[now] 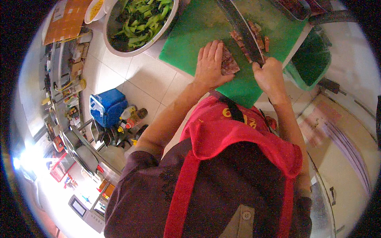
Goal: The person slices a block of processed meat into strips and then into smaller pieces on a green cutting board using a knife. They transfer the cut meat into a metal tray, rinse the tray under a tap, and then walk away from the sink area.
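A green cutting board (190,38) lies before me. My left hand (211,64) holds a piece of dark reddish meat (229,62) down on it, fingers stretched over its left side and thumb at its near edge. Gripped in my right hand (269,76) is a large broad-bladed kitchen knife (245,26), its blade pointing away from me. The knife is to the right of the meat piece and apart from it. Cut strips of meat (238,43) lie to the left of the blade, and more small pieces (266,44) lie to its right.
A metal bowl of chopped green vegetables (143,23) stands left of the board, near a white bowl with yellow contents (96,10). On the right is a green-lined bin (312,59). A blue container (110,105) and bottles (135,116) stand lower left, by shelving (64,77).
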Motion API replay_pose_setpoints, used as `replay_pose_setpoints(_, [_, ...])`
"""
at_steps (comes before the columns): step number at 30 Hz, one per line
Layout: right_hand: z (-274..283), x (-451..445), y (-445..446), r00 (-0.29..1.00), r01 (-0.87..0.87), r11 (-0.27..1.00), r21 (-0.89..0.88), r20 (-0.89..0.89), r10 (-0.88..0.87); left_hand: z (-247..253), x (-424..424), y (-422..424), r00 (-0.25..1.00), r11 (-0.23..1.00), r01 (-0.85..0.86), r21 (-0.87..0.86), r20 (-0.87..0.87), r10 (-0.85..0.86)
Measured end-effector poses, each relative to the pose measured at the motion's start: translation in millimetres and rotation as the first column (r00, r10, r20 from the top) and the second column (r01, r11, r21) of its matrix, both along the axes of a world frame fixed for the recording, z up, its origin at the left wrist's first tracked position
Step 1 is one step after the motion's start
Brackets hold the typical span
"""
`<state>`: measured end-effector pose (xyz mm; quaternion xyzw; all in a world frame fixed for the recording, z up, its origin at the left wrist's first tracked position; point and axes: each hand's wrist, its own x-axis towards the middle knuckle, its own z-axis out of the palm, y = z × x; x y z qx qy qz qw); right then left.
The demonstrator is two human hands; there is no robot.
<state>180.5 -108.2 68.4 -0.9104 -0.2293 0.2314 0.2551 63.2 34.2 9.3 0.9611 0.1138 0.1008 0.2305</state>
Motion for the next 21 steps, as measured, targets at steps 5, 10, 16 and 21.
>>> replay_pose_setpoints(5, [6, -12, -3, 0.999, -0.043, 0.996, -0.072, 0.000, 0.043, -8, -1, -2, 0.999, 0.999, -0.029, -0.034, 0.037, 0.030])
replay_pose_setpoints(10, [14, -28, -8, 0.993, -0.118, 0.983, -0.138, 0.015, 0.121, -9, 0, -9, 0.996, 0.997, -0.074, -0.027, 0.053, 0.076])
replay_pose_setpoints(16, [14, -51, -13, 0.988, -0.134, 0.967, -0.216, -0.104, 0.113, 16, -14, 11, 0.988, 0.984, -0.127, -0.125, 0.076, 0.137])
replay_pose_setpoints(21, [9, -61, -17, 0.984, -0.160, 0.957, -0.243, -0.118, 0.134, 55, -13, 35, 0.942, 0.693, -0.227, -0.684, 0.025, 0.333])
